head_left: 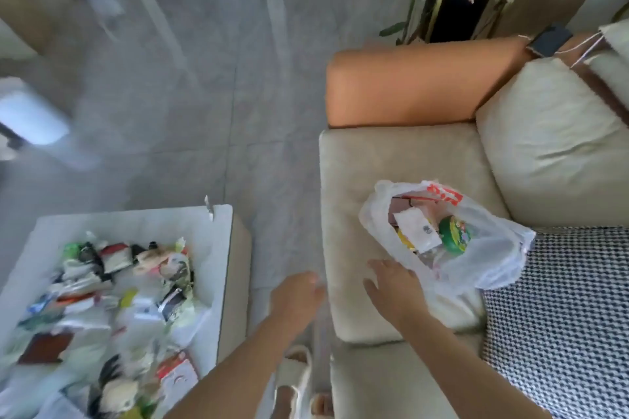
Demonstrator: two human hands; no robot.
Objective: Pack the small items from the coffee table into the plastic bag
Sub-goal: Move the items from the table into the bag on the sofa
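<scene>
A translucent white plastic bag (483,258) lies open on the beige sofa seat (357,180), holding a green round tin (454,234), a white packet and other small things. My right hand (394,286) rests at the bag's near edge, fingers spread, touching the plastic. My left hand (299,292) hangs blurred in the gap between the sofa and the white coffee table (221,248), holding nothing that I can see. A heap of small items (112,299) covers the table: packets, cards, little toys.
An orange armrest (408,85) bounds the sofa's far end, with a planter (456,7) behind it. A houndstooth cushion (561,316) lies right of the bag. Grey tiled floor (204,112) stretches beyond the table. My slippered foot (296,384) stands between table and sofa.
</scene>
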